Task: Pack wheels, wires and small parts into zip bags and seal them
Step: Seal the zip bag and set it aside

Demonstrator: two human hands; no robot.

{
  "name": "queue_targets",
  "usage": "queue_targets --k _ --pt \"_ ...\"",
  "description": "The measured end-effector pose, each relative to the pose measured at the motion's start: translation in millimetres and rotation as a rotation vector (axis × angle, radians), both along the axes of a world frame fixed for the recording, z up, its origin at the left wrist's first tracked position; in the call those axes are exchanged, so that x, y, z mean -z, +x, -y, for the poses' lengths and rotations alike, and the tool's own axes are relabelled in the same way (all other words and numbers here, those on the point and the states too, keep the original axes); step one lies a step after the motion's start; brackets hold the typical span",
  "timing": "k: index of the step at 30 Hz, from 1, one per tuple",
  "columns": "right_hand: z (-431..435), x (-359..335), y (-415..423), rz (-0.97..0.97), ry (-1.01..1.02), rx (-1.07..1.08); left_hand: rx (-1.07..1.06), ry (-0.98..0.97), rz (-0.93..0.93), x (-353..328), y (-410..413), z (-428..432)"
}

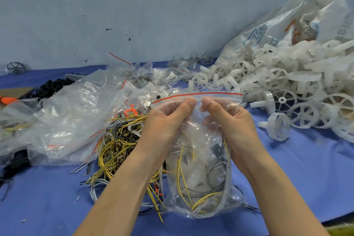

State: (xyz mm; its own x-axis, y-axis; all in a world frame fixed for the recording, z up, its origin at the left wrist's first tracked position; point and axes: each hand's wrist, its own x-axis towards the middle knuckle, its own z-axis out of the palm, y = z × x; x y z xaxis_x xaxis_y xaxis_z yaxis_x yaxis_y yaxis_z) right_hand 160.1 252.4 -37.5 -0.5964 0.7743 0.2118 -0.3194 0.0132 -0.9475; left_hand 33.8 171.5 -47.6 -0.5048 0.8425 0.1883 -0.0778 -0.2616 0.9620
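Right, visibility first: I can't read what sits behind the zip bag (pixel 199 159) where both hands cover its upper half, and the fingers behind the film are only a blur. Whether the zip strip is fully pressed closed, I can't tell. Contents are hard to sort through the creased plastic: yellow and grey wires for sure, something dark near the right side, maybe a pale part low down. Bottom right corner is cut off by a dark edge.

Left hand (pixel 164 120) and right hand (pixel 229 119) each have a tight grip on the bag just under its red-lined top edge, thumbs in front, nearly touching at the middle. Bag hangs upright over the blue worktop (pixel 287 188), its bottom resting on or just above it; can't tell which.

Loose wire pile (pixel 118 143), yellow, grey and black, lies just left of the bag, partly under my left forearm. Pile of white wheels (pixel 287 86) spills from a woven sack (pixel 283 23) on the right. Heap of clear bags (pixel 76 113) on the left, some with small parts inside, too small to identify. Black parts (pixel 51 86) behind them.
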Motion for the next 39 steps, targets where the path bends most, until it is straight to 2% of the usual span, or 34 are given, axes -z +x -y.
queue_targets --k 11,21,29,39 --pt "4 2 -5 -0.031 -0.017 0.085 -0.036 0.000 -0.033 1 -2 -3" --pt "3 3 -6 -0.055 -0.007 0.070 -0.062 0.009 0.092 -6 4 2" --pt "4 2 -7 -0.045 -0.051 0.072 -0.067 0.013 0.012 -3 3 -1" --pt "5 3 -7 -0.029 -0.041 0.063 -0.136 -0.003 0.030 -5 8 -1"
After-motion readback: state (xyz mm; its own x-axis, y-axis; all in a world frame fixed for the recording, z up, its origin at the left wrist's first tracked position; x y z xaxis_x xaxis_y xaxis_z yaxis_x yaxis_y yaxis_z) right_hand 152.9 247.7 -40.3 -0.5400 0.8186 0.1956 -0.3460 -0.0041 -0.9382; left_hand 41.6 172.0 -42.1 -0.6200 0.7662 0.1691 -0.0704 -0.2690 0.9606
